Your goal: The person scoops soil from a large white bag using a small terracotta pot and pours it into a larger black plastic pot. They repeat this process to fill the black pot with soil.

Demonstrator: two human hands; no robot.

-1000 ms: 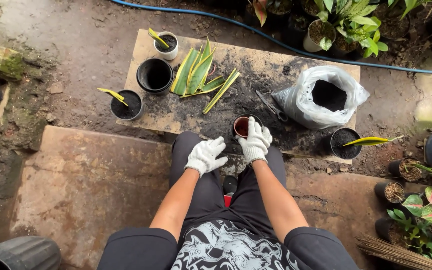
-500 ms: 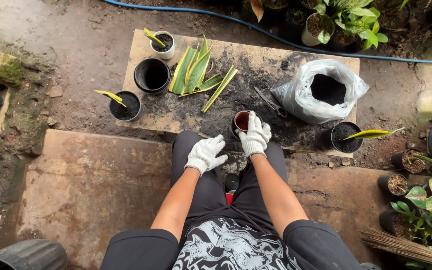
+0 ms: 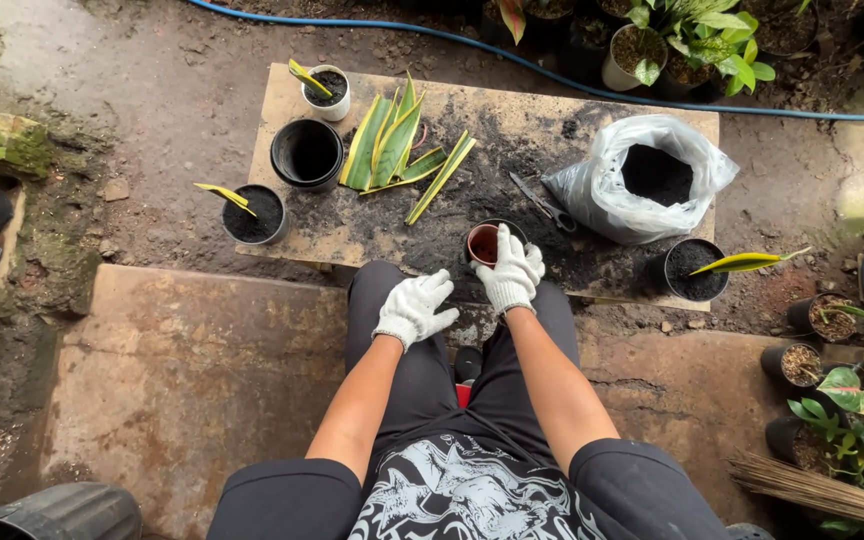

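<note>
My right hand [image 3: 510, 277], in a white knit glove, grips the near rim of a small dark pot [image 3: 483, 243] with a reddish inside. The pot stands at the front edge of a soil-strewn wooden board [image 3: 512, 112]. My left hand [image 3: 413, 308], gloved too, rests on my left knee just short of the board, fingers apart and holding nothing. Cut green-and-yellow leaves [image 3: 392, 145] lie in a fan on the board beyond the left hand. Black scissors [image 3: 543, 206] lie just right of the small pot.
An open white bag of dark soil [image 3: 642, 180] sits at the board's right. An empty black pot [image 3: 307, 153], a white pot with a cutting [image 3: 327, 90] and two soil-filled pots with cuttings [image 3: 255, 213] [image 3: 694, 268] stand around. A blue hose [image 3: 552, 70] runs behind; potted plants [image 3: 852, 400] crowd the right.
The view has shifted slightly. My right hand stays on the small pot and my left hand stays on my knee.
</note>
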